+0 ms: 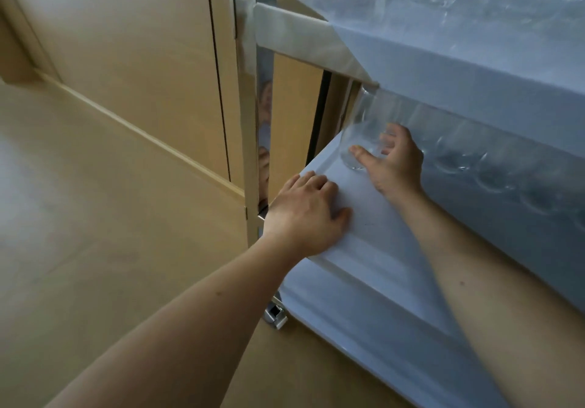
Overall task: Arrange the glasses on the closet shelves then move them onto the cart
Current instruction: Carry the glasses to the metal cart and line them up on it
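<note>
On middle cart shelf (373,217): right hand (395,163) grasps glass (364,132) near base, seemingly; left hand (307,214) flat, relaxed. Glass fragile, slippery; hold wall.

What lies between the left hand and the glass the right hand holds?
Only bare shelf surface separates the left hand from the glass held by the right hand, head view.

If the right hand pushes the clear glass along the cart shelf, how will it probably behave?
The glass looks tall and narrow, so a high push may tip it. It seems smooth, so the right hand could slip. It would likely slide on the shelf, and looks fragile.
</note>
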{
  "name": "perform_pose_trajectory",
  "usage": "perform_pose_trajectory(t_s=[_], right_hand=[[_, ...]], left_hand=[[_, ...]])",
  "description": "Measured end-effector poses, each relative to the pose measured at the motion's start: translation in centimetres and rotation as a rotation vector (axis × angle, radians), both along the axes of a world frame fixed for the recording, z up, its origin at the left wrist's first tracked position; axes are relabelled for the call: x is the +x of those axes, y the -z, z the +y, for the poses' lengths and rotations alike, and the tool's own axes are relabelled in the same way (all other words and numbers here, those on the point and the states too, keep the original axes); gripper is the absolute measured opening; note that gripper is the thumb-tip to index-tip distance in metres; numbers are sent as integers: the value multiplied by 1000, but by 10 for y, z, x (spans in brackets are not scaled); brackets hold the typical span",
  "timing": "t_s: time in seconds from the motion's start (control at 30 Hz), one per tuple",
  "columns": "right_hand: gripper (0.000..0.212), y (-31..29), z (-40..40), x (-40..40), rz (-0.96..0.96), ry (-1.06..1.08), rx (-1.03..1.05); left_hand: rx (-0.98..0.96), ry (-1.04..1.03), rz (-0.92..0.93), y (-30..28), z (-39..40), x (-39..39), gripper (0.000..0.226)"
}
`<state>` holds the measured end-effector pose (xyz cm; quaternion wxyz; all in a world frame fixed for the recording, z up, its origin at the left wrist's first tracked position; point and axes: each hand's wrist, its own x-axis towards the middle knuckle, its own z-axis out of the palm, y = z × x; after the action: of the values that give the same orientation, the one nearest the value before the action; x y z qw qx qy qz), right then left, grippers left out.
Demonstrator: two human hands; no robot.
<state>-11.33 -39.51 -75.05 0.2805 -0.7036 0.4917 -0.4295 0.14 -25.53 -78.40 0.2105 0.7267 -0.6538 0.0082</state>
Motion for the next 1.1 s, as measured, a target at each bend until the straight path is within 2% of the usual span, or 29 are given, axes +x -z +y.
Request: perform_pose_trajectory(t_s=[0.27, 0.7, 0.83, 1.0, 1.1], right_hand=[[81, 5, -19, 12, 7, 21, -22], [78, 12, -35, 14, 28, 37, -15], [80, 10, -35, 16, 96, 50, -31], [93, 10, -21, 4, 191, 68, 28], [89, 15, -2, -9, 263, 48, 10]], left_hand=[[-27, -11, -18, 4, -1, 1, 56], [-53, -20, -3, 10, -5, 2, 54], [-47, -15, 7, 10, -4, 4, 52], [-30, -4, -2, 9, -3, 4, 51], [-26, 0, -5, 9, -2, 4, 51]])
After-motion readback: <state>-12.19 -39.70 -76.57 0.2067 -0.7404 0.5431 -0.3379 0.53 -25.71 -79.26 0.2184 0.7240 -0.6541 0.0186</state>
